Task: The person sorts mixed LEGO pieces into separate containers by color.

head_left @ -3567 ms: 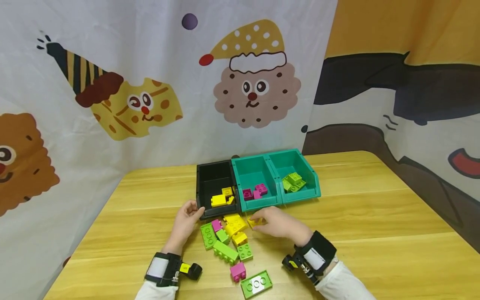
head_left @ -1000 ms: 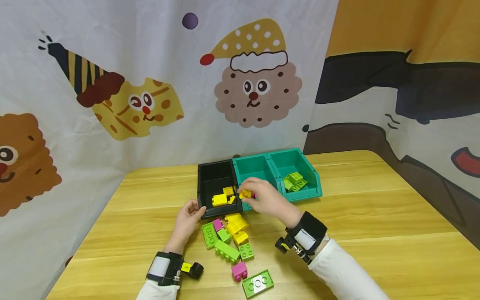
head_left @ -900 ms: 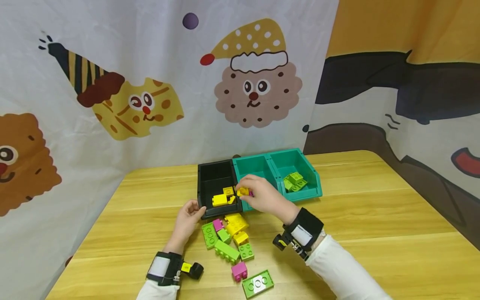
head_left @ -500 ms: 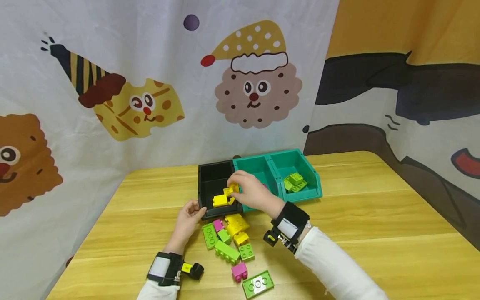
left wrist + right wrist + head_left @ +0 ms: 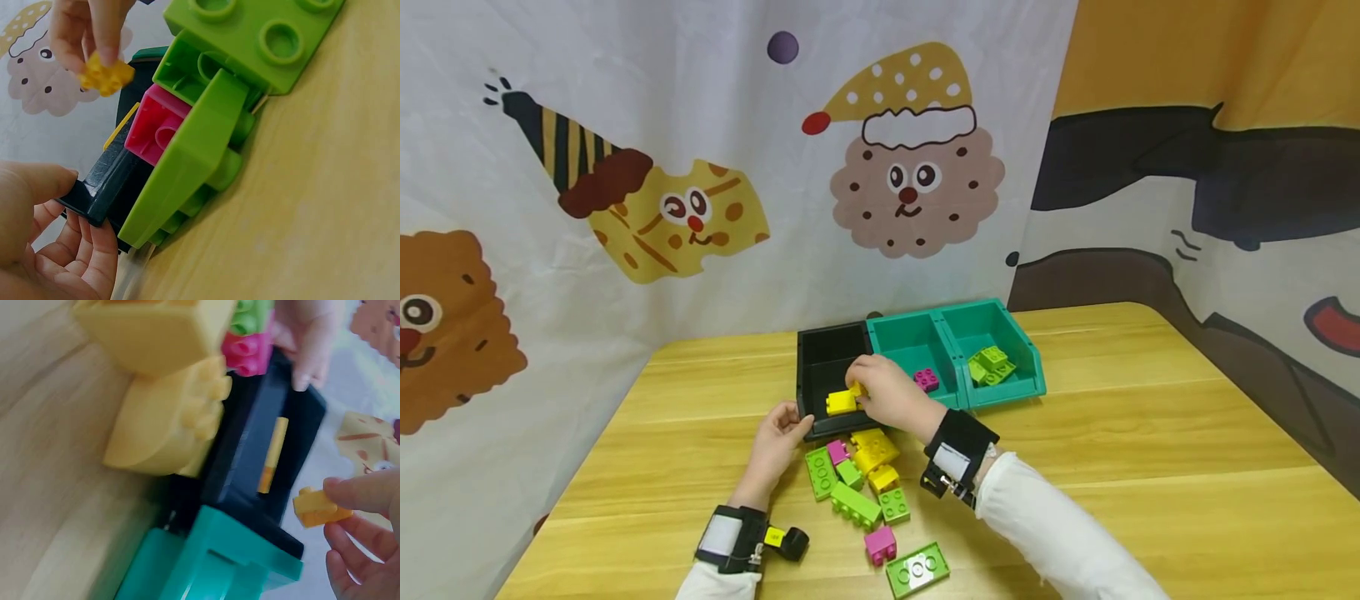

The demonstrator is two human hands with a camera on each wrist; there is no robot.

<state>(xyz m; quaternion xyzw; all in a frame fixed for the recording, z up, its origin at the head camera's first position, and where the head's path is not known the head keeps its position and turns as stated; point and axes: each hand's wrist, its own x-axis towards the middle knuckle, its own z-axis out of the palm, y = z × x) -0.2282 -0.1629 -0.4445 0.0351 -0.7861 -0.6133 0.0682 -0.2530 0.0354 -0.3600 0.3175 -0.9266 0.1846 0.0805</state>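
My left hand (image 5: 773, 446) grips the front left corner of the black bin (image 5: 833, 427); in the left wrist view the thumb lies on its rim with fingers beneath. Over that bin, my right hand (image 5: 895, 396) pinches a small yellow toy brick (image 5: 315, 507) between thumb and fingers. The right wrist view shows this brick held above the bin's opening. A yellow brick (image 5: 841, 402) lies inside the bin; the right hand hides others there in the head view.
Right of the black bin stand two joined teal bins, one with magenta bricks (image 5: 927, 380), one with lime green bricks (image 5: 992, 365). In front lies a loose pile: yellow bricks (image 5: 874, 450), a long green brick (image 5: 855, 505), a magenta brick (image 5: 881, 545) and a green plate brick (image 5: 917, 570).
My right hand picked up the yellow brick from the table by the pile, then carried it up and left past the middle bin to above the black bin. The left hand stayed on the bin.
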